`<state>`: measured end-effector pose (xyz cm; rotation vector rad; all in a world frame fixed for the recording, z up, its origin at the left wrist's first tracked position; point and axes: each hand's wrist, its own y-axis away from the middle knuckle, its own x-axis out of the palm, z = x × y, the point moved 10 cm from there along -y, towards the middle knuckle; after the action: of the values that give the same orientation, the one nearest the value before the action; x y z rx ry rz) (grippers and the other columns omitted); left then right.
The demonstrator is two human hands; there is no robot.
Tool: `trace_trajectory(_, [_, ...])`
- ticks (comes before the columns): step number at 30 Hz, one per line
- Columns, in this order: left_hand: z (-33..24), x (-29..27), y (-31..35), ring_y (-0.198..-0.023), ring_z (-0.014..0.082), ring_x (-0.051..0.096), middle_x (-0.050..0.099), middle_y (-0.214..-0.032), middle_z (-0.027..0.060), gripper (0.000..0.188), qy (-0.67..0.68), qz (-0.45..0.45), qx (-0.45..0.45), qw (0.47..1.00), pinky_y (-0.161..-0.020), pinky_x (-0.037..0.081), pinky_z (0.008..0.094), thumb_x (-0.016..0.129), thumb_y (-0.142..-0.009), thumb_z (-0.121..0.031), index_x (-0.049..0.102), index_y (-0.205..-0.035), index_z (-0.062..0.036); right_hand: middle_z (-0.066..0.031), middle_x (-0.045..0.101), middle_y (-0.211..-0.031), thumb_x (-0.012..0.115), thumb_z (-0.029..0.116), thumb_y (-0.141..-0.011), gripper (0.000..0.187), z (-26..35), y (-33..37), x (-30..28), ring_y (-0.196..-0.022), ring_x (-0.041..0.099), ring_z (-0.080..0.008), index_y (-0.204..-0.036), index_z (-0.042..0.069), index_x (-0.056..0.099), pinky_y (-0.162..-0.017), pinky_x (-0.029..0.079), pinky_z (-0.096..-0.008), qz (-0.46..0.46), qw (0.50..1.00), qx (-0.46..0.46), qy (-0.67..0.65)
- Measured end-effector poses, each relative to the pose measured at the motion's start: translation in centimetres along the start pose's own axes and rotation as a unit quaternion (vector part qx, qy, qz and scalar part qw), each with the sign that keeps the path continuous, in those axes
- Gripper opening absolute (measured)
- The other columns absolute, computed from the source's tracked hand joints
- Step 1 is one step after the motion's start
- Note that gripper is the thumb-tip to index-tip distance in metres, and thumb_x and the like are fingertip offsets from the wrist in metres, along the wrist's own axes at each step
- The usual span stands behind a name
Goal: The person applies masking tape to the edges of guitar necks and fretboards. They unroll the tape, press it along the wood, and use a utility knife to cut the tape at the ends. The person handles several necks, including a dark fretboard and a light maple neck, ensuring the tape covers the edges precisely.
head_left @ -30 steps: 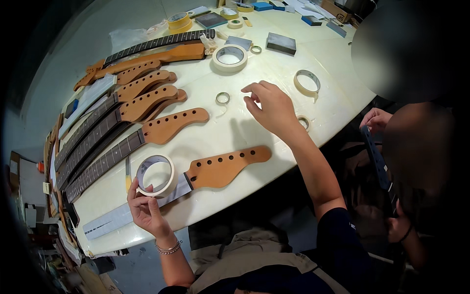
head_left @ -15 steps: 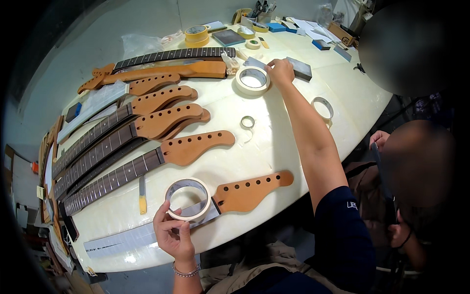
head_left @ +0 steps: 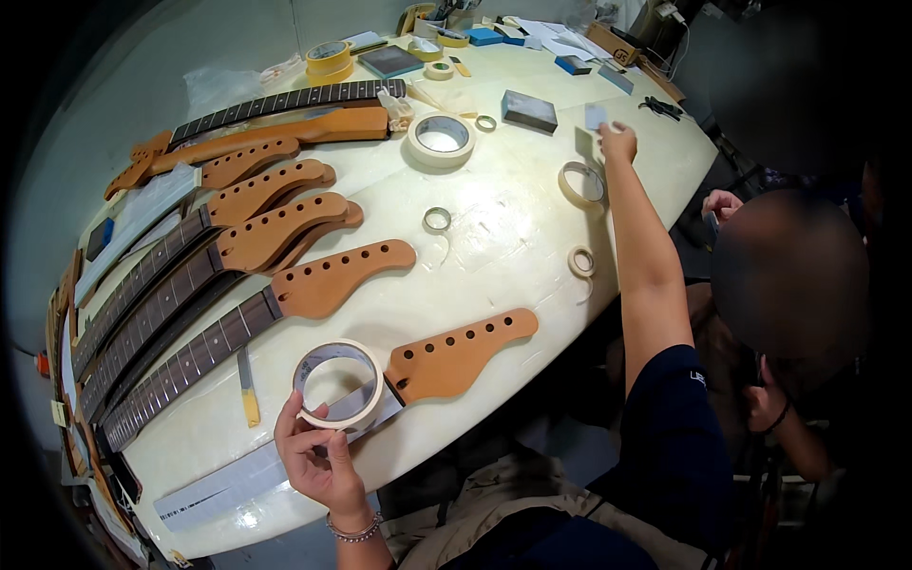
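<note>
The left hand (head_left: 318, 456) pinched a cream masking-tape roll (head_left: 338, 385) at lower centre; the right hand (head_left: 617, 142) grasped a small grey card (head_left: 596, 116), overreaching, risking a dropped roll.

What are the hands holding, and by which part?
Left hand pinches a masking tape roll by its near rim. Right hand pinches a small pale card by its edge.

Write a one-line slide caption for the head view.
Left hand holds a masking tape roll beside a guitar neck; right hand reaches across the white table.
</note>
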<state>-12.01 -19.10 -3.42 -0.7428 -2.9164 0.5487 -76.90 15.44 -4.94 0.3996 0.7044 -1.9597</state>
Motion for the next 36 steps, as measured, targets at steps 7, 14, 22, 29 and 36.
trace_trajectory(7, [-0.4,0.6,-0.1,-0.098,0.0211,0.056,0.044,-0.129,0.0213,0.013,-0.024,0.015,0.022,0.999,-0.090,0.046,0.0351,0.060,-0.086,-0.011,0.051,-0.083,-0.0012,-0.0076,0.064,-0.092,0.062,0.024,-0.084,0.028,5.7,10.4,-6.3,-0.074,0.058,-0.0176,-0.105,0.005,0.062,-0.069,0.047,-0.0310,-0.022,0.968,-0.228,-0.100])
trace_trajectory(14, [-0.2,-0.6,0.2,-0.109,0.0232,0.053,0.042,-0.131,0.0212,0.013,-0.028,-0.020,0.029,0.999,-0.091,0.047,0.0379,0.055,-0.090,-0.012,0.050,-0.085,-0.0002,-0.0073,0.057,-0.066,0.053,0.009,-0.088,0.022,14.2,41.4,-14.8,-0.062,0.054,-0.0208,-0.068,0.003,0.059,-0.058,0.042,-0.0295,0.312,0.795,-0.380,-0.355])
trace_trajectory(22, [-1.9,-1.1,1.1,-0.105,0.0267,0.056,0.039,-0.133,0.0215,0.019,0.021,-0.038,0.111,0.993,-0.091,0.047,0.0381,0.046,-0.095,-0.019,0.043,-0.087,-0.0026,-0.0081,0.057,-0.093,0.061,0.018,-0.085,0.019,14.9,51.6,-15.3,-0.091,0.051,-0.0255,-0.095,0.002,0.060,-0.083,0.040,-0.0327,0.435,0.735,-0.267,-0.446])
trace_trajectory(29, [-2.5,1.0,2.7,-0.100,0.0299,0.059,0.040,-0.129,0.0220,0.027,0.002,0.000,0.136,0.991,-0.088,0.051,0.0379,0.047,-0.094,-0.031,0.038,-0.091,-0.0050,-0.0091,0.042,-0.125,0.064,0.022,-0.085,0.050,14.0,56.4,-12.0,-0.116,0.040,-0.0176,-0.123,-0.004,0.045,-0.101,0.029,-0.0324,0.617,0.518,0.018,-0.592])
trace_trajectory(36, [-1.6,3.5,2.8,-0.111,0.0295,0.050,0.042,-0.126,0.0208,0.037,0.030,0.057,0.081,0.995,-0.094,0.043,0.0431,0.050,-0.091,-0.042,0.036,-0.088,-0.0077,-0.0083,0.047,-0.121,0.062,0.015,-0.086,0.033,15.2,56.9,-11.6,-0.121,0.040,-0.0207,-0.115,0.003,0.053,-0.104,0.027,-0.0362,0.614,0.479,-0.026,-0.627])
